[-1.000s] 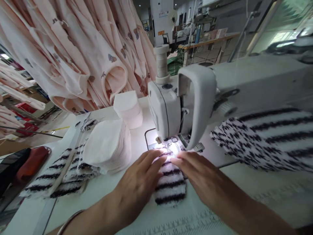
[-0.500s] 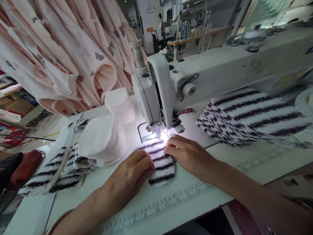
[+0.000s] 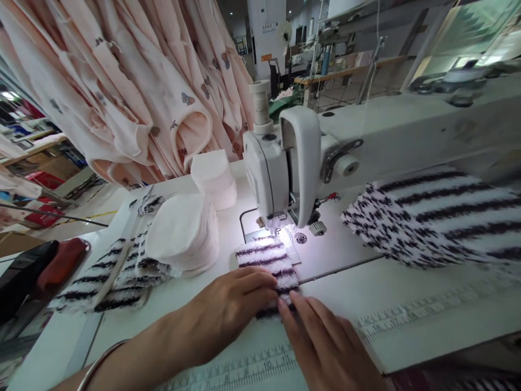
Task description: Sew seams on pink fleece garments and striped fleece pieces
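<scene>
A small piece of fuzzy black-and-white striped fabric (image 3: 264, 255) lies on the sewing machine bed, its far end under the lit presser foot (image 3: 275, 225). My left hand (image 3: 232, 304) rests on the near part of the fabric with its fingers laid flat and close together. At the fabric's near right edge, my right hand (image 3: 325, 347) touches it with the fingertips, its fingers stretched out. Both hands cover some of the near end. The sewing machine head (image 3: 268, 174) stands just beyond the fabric.
Left of the machine stand two stacks of white pads (image 3: 175, 231) (image 3: 214, 179) and striped pieces (image 3: 91, 279). A larger striped stack (image 3: 427, 217) lies under the machine arm. Pink garments (image 3: 154, 98) hang behind. A printed ruler (image 3: 260, 369) runs along the table's near side.
My right hand has moved from beside the presser foot back to the fabric's near edge, its fingers now straighter. My left hand has shifted further onto the fabric. The camera view has swung.
</scene>
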A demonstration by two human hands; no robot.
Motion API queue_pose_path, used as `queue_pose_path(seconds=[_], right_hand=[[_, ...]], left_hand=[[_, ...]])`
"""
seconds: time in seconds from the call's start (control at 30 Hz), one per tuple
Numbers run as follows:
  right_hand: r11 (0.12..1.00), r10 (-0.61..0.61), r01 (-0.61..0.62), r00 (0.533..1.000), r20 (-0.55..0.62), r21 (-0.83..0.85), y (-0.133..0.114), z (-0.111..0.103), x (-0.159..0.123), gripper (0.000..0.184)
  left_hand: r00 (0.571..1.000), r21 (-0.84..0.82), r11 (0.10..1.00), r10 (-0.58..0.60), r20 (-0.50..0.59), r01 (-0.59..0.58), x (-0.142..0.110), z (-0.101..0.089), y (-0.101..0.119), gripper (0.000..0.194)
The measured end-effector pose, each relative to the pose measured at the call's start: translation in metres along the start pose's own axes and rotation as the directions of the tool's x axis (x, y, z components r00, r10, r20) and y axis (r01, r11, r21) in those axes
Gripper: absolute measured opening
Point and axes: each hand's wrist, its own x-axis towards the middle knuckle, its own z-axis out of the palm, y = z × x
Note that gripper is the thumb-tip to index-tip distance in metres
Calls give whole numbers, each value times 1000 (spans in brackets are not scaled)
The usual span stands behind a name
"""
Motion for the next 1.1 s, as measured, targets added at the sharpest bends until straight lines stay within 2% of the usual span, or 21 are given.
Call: queue_pose_path(seconds=[0.3, 0.57, 0.83, 0.97, 1.1], right_hand=[[1000, 28, -28, 998, -63, 5, 8, 17, 10, 40], [995, 84, -84, 996, 2, 58, 10, 21, 34, 43], [998, -2, 1, 1000, 16, 58, 27, 26, 54, 46], [989, -21, 20, 1000, 1, 146, 41, 24, 60, 50], [972, -51, 24, 992, 112, 233, 58, 20, 66, 50]], left_hand=[[999, -5, 1000, -13, -49, 13, 4, 2, -12, 26], [995, 33, 999, -38, -95, 41, 13, -4, -30, 19], [988, 58, 995, -79, -130, 87, 15, 0, -42, 19], [982, 126, 981, -133, -137, 150, 15, 4, -43, 19], [964, 208, 956, -164, -208, 207, 16, 9, -42, 15]])
